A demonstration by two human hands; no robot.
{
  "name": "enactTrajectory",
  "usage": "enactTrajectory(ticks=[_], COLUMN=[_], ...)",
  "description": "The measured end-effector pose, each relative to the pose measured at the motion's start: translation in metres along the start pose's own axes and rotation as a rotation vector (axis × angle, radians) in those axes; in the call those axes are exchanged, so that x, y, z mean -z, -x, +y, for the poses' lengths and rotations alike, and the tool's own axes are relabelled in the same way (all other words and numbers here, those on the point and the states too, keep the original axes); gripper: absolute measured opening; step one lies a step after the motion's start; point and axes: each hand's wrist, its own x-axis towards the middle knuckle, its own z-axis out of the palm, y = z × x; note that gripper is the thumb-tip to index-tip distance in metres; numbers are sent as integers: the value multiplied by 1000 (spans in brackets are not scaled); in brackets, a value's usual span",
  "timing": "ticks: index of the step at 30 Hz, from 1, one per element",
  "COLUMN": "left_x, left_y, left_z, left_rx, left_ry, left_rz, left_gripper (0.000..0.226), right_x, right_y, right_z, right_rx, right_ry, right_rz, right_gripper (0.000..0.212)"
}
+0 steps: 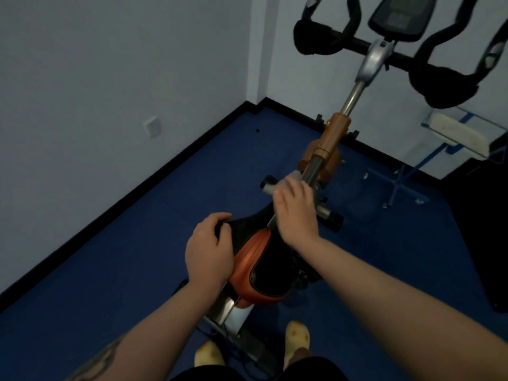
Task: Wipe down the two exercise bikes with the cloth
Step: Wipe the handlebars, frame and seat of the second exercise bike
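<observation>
pale cloth lies pressed on the grey frame bar just beyond the saddle under the nearly flat right hand, while the left hand curls round the saddle nose, so brace there firmly and stroke along the bar's whole length.

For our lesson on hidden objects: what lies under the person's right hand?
A pale cloth peeks out beyond the right hand, pressed on the bike's grey bar. Most of it is covered.
</observation>
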Motion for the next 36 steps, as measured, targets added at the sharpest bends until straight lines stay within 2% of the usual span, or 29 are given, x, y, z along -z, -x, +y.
enactTrajectory(ticks=[2,5,7,10,11,13,16,19,21,24,26,29,31,34,36], left_x=[-2,-4,-6,-10,-10,-12,-15,-21,-25,-29,-28,-29,-31,-34,-33], left_y=[3,7,12,19,22,26,35,43,45,47,49,50,49,49,49], left_z=[2,6,8,8,8,9,9,11,12,13,16,16,13,10,8], left_rx=[103,244,276,276,275,267,261,265,273,288,294,294,276,268,265], left_ry=[32,136,200,231,246,273,265,229,244,291,262,222,237,278,263], left_rz=[36,69,95,163,184,216,252,305,348,397,390,363,367,394,400], left_gripper=[22,24,27,30,31,31,32,36,35,34,34,33,33,33,35], right_x=[8,27,29,26,24,19,26,24,24,26,29,26,26,32,29], right_y=[20,35,19,9,19,42,30,0,16,44,22,1,28,77,75], right_z=[-13,-13,6,-2,-14,-28,-12,1,-14,-17,-8,-10,-18,-16,-11], right_rx=[199,444,455,293,323,498,675,570,518,708,781,613,511,516,468], right_ry=[-3,0,51,96,99,66,62,166,105,54,72,95,79,0,-30], right_rz=[-48,-221,-241,-169,-173,-190,-280,-184,-166,-241,-312,-259,-228,-301,-295], right_gripper=[62,62,64,68,66,59,56,61,54,54,60,72,74,68,66])
